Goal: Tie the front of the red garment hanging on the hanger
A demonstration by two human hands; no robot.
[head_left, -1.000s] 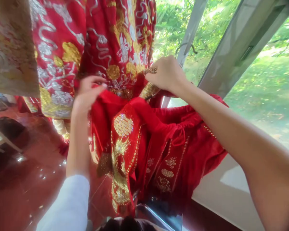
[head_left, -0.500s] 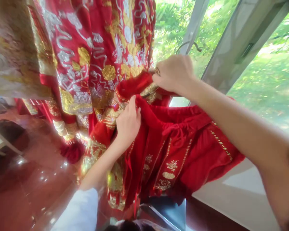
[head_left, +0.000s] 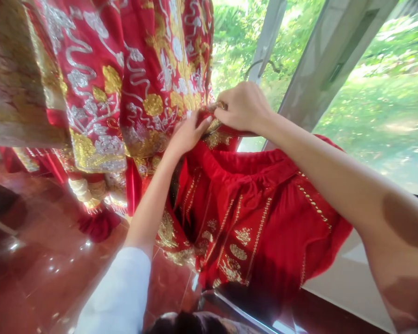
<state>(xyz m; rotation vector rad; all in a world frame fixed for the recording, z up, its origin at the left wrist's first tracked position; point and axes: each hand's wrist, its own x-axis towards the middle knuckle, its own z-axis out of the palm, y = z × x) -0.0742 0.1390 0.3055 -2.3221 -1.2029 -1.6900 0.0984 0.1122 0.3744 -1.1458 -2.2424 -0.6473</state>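
Observation:
My right hand (head_left: 245,106) is closed around the gold-trimmed edge of a red garment (head_left: 218,137) and its hanger, whose thin hook (head_left: 271,64) curves up behind the knuckles. Close beside it, my left hand (head_left: 188,132) grips the same garment, thumb pointing toward the right hand; its fingertips are partly hidden. Below both hands hangs a red skirt (head_left: 254,208) with a gathered, tied waist and gold-beaded panels. Gold embroidery shows on the lower part of the cloth (head_left: 170,236) under my left forearm.
Red robes (head_left: 132,79) with silver and gold embroidery hang at the left and reach close to my hands. A window frame (head_left: 310,69) stands at the right, with greenery outside. Beneath the skirt is a dark, metal-edged seat (head_left: 244,308). The floor (head_left: 38,269) is shiny red tile.
My left hand has moved up along the garment, close to my right hand. The gold-embroidered cloth below it has shifted, and the view has turned slightly right.

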